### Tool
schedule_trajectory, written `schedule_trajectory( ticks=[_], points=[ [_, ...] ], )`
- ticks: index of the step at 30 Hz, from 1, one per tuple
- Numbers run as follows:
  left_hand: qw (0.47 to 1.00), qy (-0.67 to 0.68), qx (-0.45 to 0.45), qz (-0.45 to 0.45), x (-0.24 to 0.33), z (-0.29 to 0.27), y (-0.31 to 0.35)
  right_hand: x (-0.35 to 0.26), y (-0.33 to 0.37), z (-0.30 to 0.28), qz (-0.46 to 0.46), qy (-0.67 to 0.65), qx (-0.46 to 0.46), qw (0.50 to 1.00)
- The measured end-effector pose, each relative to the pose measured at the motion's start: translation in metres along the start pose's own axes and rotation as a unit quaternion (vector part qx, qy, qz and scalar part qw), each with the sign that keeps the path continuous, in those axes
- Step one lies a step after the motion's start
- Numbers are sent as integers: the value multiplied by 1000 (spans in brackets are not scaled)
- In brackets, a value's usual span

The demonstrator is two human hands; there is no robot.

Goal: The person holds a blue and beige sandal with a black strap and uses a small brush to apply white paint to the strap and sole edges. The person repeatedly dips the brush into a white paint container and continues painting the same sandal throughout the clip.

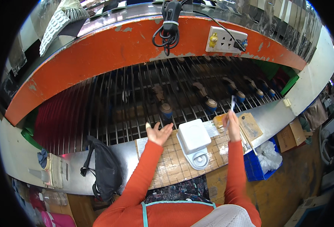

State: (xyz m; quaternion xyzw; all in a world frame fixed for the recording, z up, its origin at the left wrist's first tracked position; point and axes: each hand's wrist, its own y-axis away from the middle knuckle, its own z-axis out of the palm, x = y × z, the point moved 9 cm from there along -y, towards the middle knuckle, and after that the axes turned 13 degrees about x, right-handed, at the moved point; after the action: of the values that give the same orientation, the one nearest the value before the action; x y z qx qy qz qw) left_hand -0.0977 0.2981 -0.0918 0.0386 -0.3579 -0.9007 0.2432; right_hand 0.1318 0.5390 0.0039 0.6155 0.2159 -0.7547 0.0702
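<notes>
My left hand point(159, 134) is held palm up with its fingers spread, and nothing lies in it. It is over the front edge of the metal-bar rack point(138, 113), close to a tan-topped piece with a blue rounded end point(166, 111), perhaps a shoe part. My right hand point(233, 126) closes round a slim, whitish brush-like stick point(233, 103) pointing up and away; its exact kind is unclear. Similar blue-ended pieces point(211, 106) lie across the bars. Between my hands stands a white kitchen scale point(200, 160) bearing a white square tub point(194, 134).
A black bag point(105, 168) lies on the metal ledge at left. Right of my right hand are a tan board point(251, 126) and a blue crate point(263, 173) with clear plastic. Beyond the rack, an orange panel point(118, 36) carries a socket strip point(225, 39) and a hanging cable point(170, 28).
</notes>
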Motion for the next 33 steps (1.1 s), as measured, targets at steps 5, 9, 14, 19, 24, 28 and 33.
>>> schedule_trajectory(
  ticks=[5, 9, 14, 19, 24, 28, 33],
  points=[
    [979, -152, -126, 44, -19, -41, 43, 41, -108, 54, -96, 519, -78, 846],
    [954, -158, -250, -49, -24, -39, 48, 106, -147, 70, -21, 610, -139, 780],
    [959, -157, -226, -61, -23, -35, 39, 124, -153, 65, -19, 665, -98, 740],
    [957, -177, -225, -40, -22, -35, 39, 64, -142, 60, -51, 614, -40, 787],
    [960, -134, -238, -65, -20, -39, 31, -15, -125, 33, 47, 375, 98, 921],
    [893, -40, -429, -131, -17, -16, 63, -86, -54, 37, -67, 174, 82, 979],
    [826, -212, -514, -90, -37, -14, 133, -142, 77, 43, -99, 9, 21, 995]
  ],
)
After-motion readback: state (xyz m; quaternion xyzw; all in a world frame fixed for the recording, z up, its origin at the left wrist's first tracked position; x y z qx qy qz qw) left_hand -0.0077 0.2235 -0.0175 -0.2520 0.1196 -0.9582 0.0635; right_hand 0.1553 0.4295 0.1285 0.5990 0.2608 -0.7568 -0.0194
